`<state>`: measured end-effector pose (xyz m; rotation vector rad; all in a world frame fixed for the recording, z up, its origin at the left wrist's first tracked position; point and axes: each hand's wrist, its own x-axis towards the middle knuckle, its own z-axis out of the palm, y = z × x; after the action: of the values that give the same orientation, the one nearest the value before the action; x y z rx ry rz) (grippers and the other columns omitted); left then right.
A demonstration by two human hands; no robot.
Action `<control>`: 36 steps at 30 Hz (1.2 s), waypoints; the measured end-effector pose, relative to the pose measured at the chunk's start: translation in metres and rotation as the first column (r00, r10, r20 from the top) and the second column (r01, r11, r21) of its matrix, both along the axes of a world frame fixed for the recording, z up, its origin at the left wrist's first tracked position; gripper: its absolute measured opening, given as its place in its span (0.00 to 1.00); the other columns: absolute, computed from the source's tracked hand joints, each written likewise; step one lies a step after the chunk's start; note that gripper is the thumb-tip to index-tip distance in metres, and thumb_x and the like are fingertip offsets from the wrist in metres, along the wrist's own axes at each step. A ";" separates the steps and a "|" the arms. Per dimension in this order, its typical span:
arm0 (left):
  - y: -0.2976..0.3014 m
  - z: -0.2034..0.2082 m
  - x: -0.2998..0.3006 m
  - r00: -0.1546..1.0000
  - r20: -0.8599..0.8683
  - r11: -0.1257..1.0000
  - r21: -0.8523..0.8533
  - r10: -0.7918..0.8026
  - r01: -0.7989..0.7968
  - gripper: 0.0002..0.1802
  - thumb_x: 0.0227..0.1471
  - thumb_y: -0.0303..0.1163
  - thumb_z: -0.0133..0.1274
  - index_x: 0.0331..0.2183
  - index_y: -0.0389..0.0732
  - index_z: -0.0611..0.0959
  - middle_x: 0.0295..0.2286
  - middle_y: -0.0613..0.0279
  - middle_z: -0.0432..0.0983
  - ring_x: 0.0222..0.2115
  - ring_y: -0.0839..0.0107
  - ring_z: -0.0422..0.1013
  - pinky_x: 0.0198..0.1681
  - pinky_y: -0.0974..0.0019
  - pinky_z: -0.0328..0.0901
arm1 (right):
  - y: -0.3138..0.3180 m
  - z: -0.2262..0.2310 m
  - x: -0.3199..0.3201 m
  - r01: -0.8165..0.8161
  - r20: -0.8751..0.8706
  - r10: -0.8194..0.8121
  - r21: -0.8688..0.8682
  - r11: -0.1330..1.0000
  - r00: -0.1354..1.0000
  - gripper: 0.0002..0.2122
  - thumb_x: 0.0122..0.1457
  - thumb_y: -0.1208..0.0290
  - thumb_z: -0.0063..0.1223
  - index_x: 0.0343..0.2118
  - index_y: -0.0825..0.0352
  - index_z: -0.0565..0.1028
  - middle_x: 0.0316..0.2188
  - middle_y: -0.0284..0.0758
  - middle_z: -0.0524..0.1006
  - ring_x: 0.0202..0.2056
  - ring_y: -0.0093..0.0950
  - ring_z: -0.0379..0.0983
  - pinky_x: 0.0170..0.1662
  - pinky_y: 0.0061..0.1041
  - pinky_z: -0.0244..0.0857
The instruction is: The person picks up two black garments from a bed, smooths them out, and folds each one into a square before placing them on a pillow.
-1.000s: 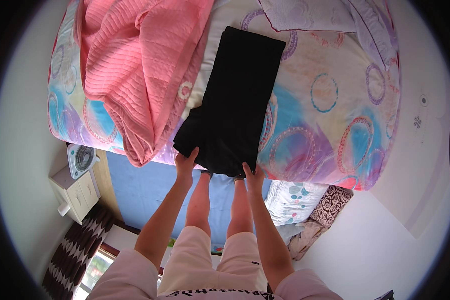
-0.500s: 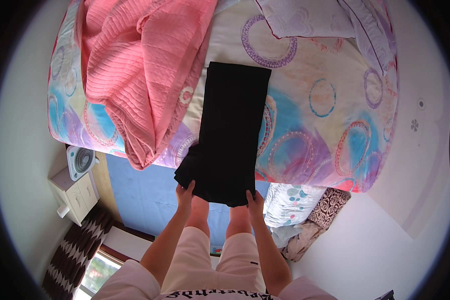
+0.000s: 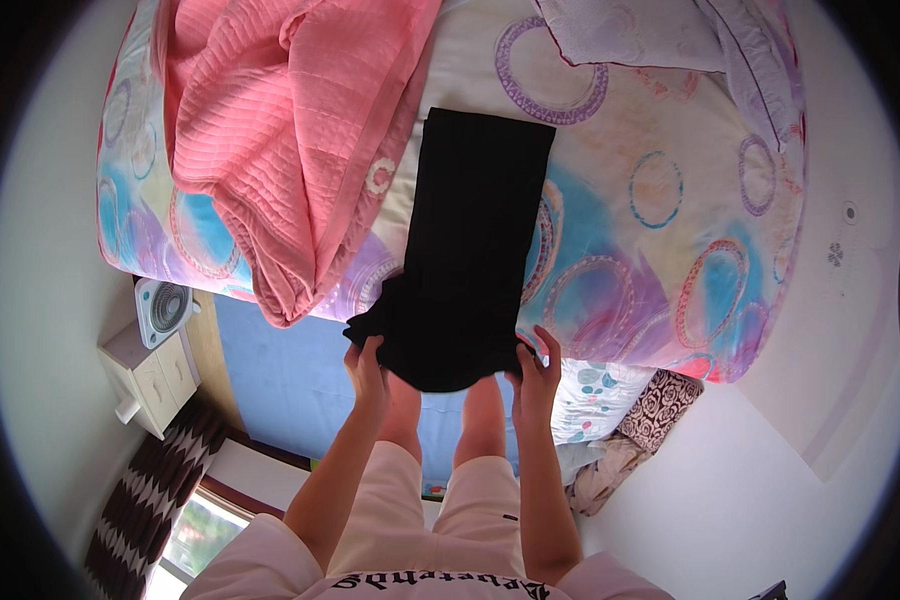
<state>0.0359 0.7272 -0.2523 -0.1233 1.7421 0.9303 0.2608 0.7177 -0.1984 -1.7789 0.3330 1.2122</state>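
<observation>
A pair of black trousers (image 3: 470, 230), folded lengthwise, lies flat over the bed's near edge. The waist end hangs toward me past the mattress, and a bulge of cloth sticks out on its left side. My left hand (image 3: 367, 372) is closed on the near left corner, thumb on top. At the near right corner, my right hand (image 3: 536, 375) has its thumb and fingers around the cloth edge, with the index finger raised. Parts of the fingers on both hands are hidden under the fabric.
A pink quilted blanket (image 3: 270, 150) is heaped on the left of the patterned bed (image 3: 610, 215). Pillows (image 3: 640, 35) rest at the far right. A fan (image 3: 163, 308) sits on a white cabinet (image 3: 150, 370). Below right are a folded white quilt (image 3: 585, 400) and a brown patterned cushion (image 3: 662, 408).
Both hands and the near end of the trousers have risen slightly away from me. My right hand has shifted right, its fingers more spread. The near hem is rounder.
</observation>
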 end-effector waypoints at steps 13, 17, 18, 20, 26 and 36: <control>0.064 -0.015 0.009 0.995 -0.032 0.993 0.070 0.093 -0.091 0.10 0.58 0.32 0.57 0.30 0.36 0.76 0.22 0.64 0.66 0.23 0.73 0.70 0.30 0.71 0.76 | 0.047 -0.065 0.027 -0.161 0.032 0.157 0.165 0.973 0.987 0.08 0.67 0.75 0.57 0.46 0.72 0.76 0.37 0.32 0.78 0.35 0.19 0.78 0.35 0.13 0.74; 0.065 -0.026 0.005 0.998 -0.025 0.994 0.094 0.065 -0.062 0.11 0.58 0.34 0.57 0.32 0.36 0.75 0.25 0.62 0.69 0.26 0.71 0.73 0.32 0.70 0.76 | 0.057 -0.072 0.031 -0.178 0.063 0.169 0.196 0.964 0.984 0.10 0.67 0.73 0.57 0.47 0.72 0.76 0.39 0.33 0.77 0.40 0.25 0.81 0.38 0.17 0.77; 0.063 -0.037 0.001 0.995 -0.017 0.991 0.086 0.102 -0.101 0.13 0.59 0.36 0.57 0.35 0.36 0.74 0.27 0.60 0.70 0.29 0.70 0.74 0.33 0.69 0.77 | 0.061 -0.073 0.030 -0.179 0.062 0.170 0.197 0.964 0.984 0.10 0.67 0.73 0.57 0.47 0.72 0.76 0.39 0.33 0.77 0.40 0.25 0.81 0.38 0.17 0.77; 0.070 -0.039 0.002 0.990 -0.011 0.987 0.074 0.141 -0.140 0.16 0.59 0.37 0.57 0.38 0.36 0.73 0.29 0.59 0.71 0.31 0.68 0.76 0.34 0.68 0.77 | 0.069 -0.072 0.027 -0.042 -0.054 0.056 0.227 0.973 0.997 0.13 0.69 0.71 0.55 0.51 0.72 0.73 0.42 0.36 0.76 0.43 0.31 0.82 0.40 0.22 0.78; 0.070 -0.043 0.005 0.988 -0.157 0.989 0.148 -0.003 0.027 0.12 0.62 0.35 0.57 0.38 0.40 0.71 0.37 0.54 0.72 0.37 0.62 0.76 0.39 0.64 0.77 | 0.060 -0.097 0.037 -0.294 0.111 0.280 0.135 0.946 0.954 0.14 0.69 0.73 0.51 0.56 0.67 0.70 0.46 0.40 0.78 0.45 0.37 0.82 0.44 0.28 0.78; 0.053 -0.037 0.025 -0.142 -0.849 -0.029 -0.149 -0.508 0.988 0.35 0.48 0.26 0.61 0.60 0.44 0.73 0.67 0.54 0.58 0.67 0.53 0.57 0.68 0.45 0.53 | 0.048 -0.079 -0.010 -0.918 0.814 0.547 -0.347 0.192 -0.194 0.32 0.52 0.76 0.62 0.63 0.61 0.67 0.66 0.42 0.65 0.66 0.44 0.64 0.64 0.51 0.61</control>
<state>0.0613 0.7802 -0.2894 2.0394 1.4638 0.3140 0.2512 0.7659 -0.2777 -1.8780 -1.8978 0.7261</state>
